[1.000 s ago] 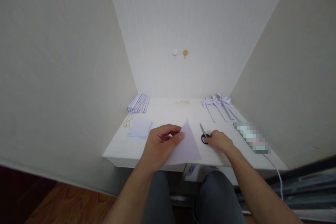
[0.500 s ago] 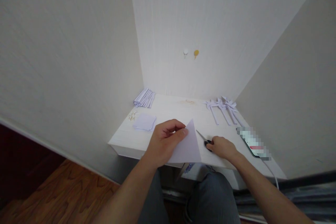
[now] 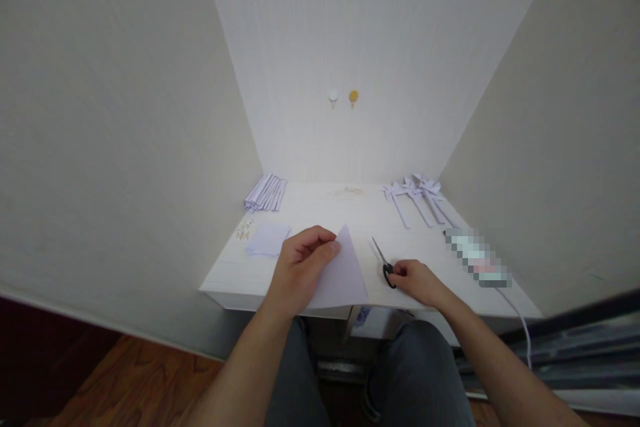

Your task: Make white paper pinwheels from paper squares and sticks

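My left hand [image 3: 299, 268] is closed on a pale lilac paper folded into a triangle [image 3: 345, 273], pinching it near its top corner just above the white desk [image 3: 320, 210]. My right hand [image 3: 419, 280] rests on the desk with its fingers curled at the black handles of a pair of scissors [image 3: 384, 261], whose blades point away to the far left.
A flat stack of lilac sheets [image 3: 267, 239] and small pale pins [image 3: 244, 229] lie at the left. A bundle of folded strips [image 3: 265, 193] sits at the back left, paper pinwheels [image 3: 415, 197] at the back right. A phone with a cable [image 3: 475, 257] lies at the right. Two wall hooks [image 3: 343, 97] hang above.
The head view swung right, then back. The scissors have turned slightly under my right hand. My left hand keeps its hold on the folded paper.
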The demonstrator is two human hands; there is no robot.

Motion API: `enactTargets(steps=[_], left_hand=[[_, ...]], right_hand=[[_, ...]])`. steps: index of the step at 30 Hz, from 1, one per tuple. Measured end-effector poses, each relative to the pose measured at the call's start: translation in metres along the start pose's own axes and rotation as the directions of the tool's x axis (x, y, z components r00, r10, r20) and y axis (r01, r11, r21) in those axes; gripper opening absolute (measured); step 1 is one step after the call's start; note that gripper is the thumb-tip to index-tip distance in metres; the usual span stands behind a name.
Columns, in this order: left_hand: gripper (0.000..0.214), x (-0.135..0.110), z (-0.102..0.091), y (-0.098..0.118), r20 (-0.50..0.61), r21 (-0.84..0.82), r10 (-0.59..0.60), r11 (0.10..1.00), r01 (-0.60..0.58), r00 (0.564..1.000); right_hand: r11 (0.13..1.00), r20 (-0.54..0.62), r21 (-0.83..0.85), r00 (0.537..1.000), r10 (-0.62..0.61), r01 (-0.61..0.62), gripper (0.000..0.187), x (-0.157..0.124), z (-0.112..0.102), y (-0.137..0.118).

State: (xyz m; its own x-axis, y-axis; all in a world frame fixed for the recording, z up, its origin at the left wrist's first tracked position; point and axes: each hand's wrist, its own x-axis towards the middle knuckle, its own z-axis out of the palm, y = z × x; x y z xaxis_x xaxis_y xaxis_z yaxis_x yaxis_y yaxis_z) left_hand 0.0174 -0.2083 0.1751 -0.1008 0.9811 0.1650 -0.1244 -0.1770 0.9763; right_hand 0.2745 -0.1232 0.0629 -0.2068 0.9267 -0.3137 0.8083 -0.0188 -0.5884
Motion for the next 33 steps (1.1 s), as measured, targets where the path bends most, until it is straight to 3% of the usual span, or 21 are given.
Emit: enactTargets(steps=[4, 8, 13, 18, 23, 29, 33], left_hand=[[0.025, -0.001, 0.006, 0.006, 0.061, 0.022, 0.021, 1.0, -0.022, 0.998], [0.017, -0.005, 0.01, 0.007, 0.096, -0.027, 0.031, 0.999, -0.029, 0.995], [0.01, -0.006, 0.012, 0.008, 0.07, -0.053, 0.042, 0.998, -0.039, 0.997], [0.008, -0.006, 0.01, 0.009, 0.07, -0.011, 0.084, 0.996, -0.083, 0.994], [0.016, -0.007, 0.01, 0.013, 0.081, 0.073, 0.096, 0.992, -0.102, 0.992], [0.023, -0.009, 0.01, 0.016, 0.114, 0.106, 0.043, 0.993, -0.055, 0.993], [0.02, -0.01, 0.011, 0.019, 0.13, 0.096, 0.049, 0.993, -0.062, 0.99]], right_hand=[[0.942, -0.06, 0.294, 0.987, -0.151, 0.162, 0.042, -0.018, 0.0, -0.019], [0.857, -0.103, 0.443, 0.965, -0.243, 0.263, 0.043, -0.042, -0.009, -0.04], [0.81, -0.107, 0.513, 0.957, -0.268, 0.285, 0.039, -0.069, -0.023, -0.06], [0.755, -0.081, 0.599, 0.958, -0.276, 0.268, 0.038, -0.083, -0.024, -0.078], [0.65, -0.038, 0.708, 0.934, -0.355, 0.276, 0.057, -0.092, -0.019, -0.092], [0.657, 0.032, 0.715, 0.928, -0.372, 0.239, 0.059, -0.096, -0.014, -0.092], [0.659, 0.034, 0.688, 0.893, -0.448, 0.305, 0.064, -0.1, -0.015, -0.093]])
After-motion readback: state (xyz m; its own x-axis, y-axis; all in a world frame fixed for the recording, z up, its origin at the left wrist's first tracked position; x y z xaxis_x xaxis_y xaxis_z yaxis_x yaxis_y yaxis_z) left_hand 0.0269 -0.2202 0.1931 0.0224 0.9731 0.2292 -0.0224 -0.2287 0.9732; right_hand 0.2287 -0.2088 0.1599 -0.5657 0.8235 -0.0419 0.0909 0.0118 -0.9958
